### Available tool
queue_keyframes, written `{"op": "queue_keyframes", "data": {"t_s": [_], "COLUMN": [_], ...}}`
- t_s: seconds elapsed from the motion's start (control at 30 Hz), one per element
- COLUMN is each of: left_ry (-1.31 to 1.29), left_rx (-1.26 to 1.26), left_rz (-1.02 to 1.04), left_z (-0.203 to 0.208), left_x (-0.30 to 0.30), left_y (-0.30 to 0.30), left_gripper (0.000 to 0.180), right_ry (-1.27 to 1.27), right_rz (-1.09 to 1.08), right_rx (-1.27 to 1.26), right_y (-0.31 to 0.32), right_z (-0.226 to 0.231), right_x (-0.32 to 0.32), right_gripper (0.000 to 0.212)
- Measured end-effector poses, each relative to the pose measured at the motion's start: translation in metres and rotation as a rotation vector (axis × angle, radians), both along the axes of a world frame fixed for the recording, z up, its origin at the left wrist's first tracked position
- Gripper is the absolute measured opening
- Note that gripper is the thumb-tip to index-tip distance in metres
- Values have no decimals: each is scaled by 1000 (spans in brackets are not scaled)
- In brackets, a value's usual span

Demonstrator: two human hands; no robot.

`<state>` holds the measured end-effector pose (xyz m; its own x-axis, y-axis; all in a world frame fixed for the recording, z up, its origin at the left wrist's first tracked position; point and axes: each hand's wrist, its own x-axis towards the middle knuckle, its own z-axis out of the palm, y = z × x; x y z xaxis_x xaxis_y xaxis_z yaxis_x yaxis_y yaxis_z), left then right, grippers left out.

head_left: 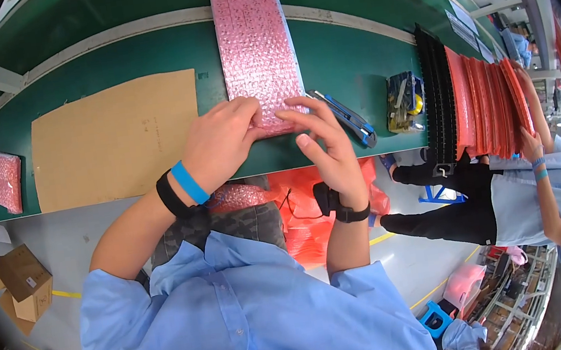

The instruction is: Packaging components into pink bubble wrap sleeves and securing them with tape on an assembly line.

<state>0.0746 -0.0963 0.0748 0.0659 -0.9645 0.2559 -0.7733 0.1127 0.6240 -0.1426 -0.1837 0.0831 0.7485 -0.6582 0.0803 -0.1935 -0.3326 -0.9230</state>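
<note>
A long pink bubble-wrap parcel (256,47) lies lengthwise on the green bench, its near end toward me. My left hand (227,134) is closed at the left corner of that near end, thumb and fingers pinching the wrap. My right hand (327,142) is at the right corner, fingers apart and bent, the fingertips at the wrap's edge. A blue and black box cutter (345,118) lies just right of the parcel, close beside my right hand. The folded end of the wrap is partly hidden by my fingers.
Brown cardboard (117,141) lies flat to the left, with a small pink bubble-wrap packet (0,179) beyond it. A container of small tools (404,102) stands right, beside a black rack (436,94) and red sleeves (487,102). A co-worker's hands (533,142) touch the sleeves.
</note>
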Motion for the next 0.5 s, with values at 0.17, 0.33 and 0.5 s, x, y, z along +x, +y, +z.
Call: {"op": "queue_keyframes", "data": {"t_s": [0.17,0.33,0.5], "left_ry": [40,322,387], "left_rx": [-5,0,-99], "left_rz": [212,344,446], "left_z": [-2,-10,-19], "left_x": [-29,-39,-50], "left_y": [9,14,18], "left_gripper": [10,9,11], "right_ry": [-23,-66,27], "right_rz": [83,-74,-193], "right_rx": [-314,-163,-230], "right_y": [-15,-15,-10], "right_z": [-11,-25,-19], "right_x": [11,15,36], "right_gripper": [35,39,55]}}
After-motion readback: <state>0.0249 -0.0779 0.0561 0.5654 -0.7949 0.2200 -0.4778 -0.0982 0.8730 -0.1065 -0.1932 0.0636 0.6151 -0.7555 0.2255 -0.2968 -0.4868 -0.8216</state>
